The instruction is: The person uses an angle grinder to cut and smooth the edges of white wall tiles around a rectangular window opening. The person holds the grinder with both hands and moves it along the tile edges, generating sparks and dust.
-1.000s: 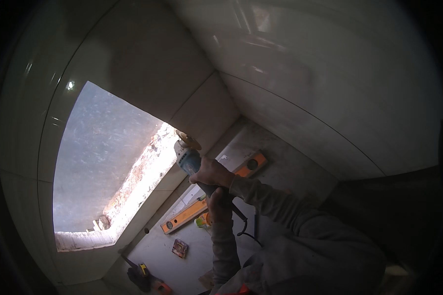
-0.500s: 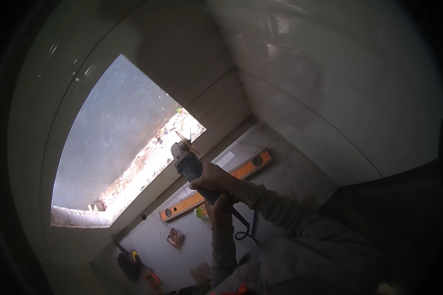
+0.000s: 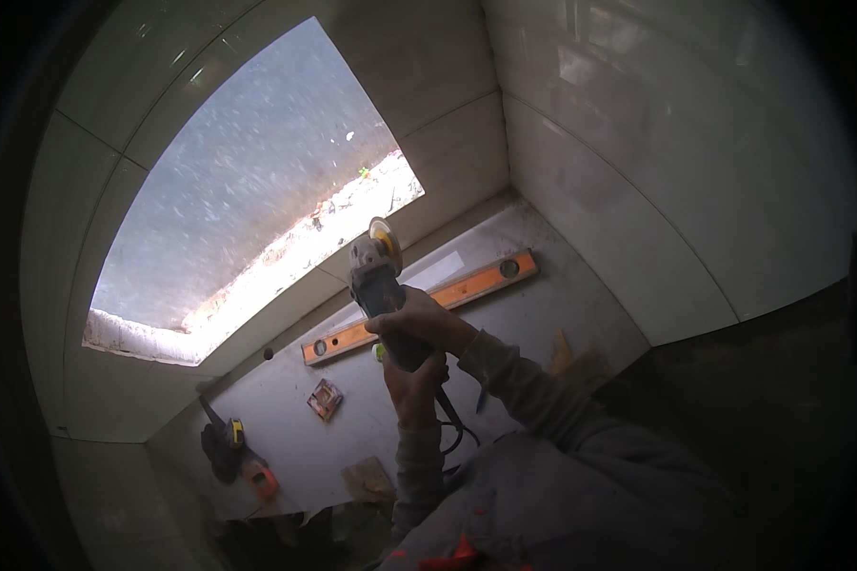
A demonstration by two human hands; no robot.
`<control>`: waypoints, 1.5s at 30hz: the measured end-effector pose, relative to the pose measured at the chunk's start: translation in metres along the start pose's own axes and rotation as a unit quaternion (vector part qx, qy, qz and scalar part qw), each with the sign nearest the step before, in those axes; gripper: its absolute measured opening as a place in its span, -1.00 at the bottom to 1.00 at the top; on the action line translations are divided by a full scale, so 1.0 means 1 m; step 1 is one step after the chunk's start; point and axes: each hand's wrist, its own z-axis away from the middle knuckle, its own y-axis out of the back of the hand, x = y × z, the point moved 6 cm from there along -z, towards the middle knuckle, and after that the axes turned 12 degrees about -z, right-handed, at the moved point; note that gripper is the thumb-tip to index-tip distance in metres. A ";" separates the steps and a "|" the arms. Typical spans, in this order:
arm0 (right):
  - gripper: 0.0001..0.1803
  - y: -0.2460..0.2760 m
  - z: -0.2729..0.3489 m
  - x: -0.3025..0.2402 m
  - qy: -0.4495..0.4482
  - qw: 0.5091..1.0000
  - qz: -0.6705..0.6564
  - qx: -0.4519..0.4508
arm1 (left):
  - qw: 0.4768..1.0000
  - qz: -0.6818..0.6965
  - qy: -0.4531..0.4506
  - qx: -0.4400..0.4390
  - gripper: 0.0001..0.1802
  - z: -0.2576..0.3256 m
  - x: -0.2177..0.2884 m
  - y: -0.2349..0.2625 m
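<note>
Both hands clench an angle grinder [image 3: 379, 285] in front of the tiled wall [image 3: 448, 143], below the bare patch [image 3: 248, 190]. The right hand [image 3: 424, 324] wraps the body; the left hand [image 3: 414, 385] holds the rear handle just beneath it. The tool's long axis runs from lower right to upper left, and its disc [image 3: 385, 243] points up toward the patch's crumbly lower edge. Compared with half a second ago, the grinder is slightly raised, its disc turned more edge-on. An orange spirit level [image 3: 467, 290] lies on the floor [image 3: 543, 314] along the wall's foot.
</note>
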 end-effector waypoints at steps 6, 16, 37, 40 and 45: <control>-0.33 0.008 0.004 -0.008 0.018 1.000 0.023 0.006 | 0.986 0.133 -0.009 -0.096 -0.39 -0.008 -0.027 -0.012; -0.06 0.063 -0.040 -0.040 -0.017 0.936 0.317 0.150 | 0.924 0.343 0.007 -0.170 -0.33 -0.073 -0.065 -0.061; -0.03 0.090 -0.090 -0.057 -0.073 0.913 0.360 0.177 | 0.928 0.339 0.049 -0.149 -0.56 -0.133 -0.079 -0.083; -0.04 0.091 -0.098 -0.057 -0.059 0.910 0.368 0.181 | 0.917 0.354 0.046 -0.178 -0.54 -0.145 -0.093 -0.080; -0.04 0.095 -0.105 -0.062 -0.051 0.902 0.386 0.186 | 0.906 0.367 0.029 -0.211 -0.55 -0.157 -0.096 -0.085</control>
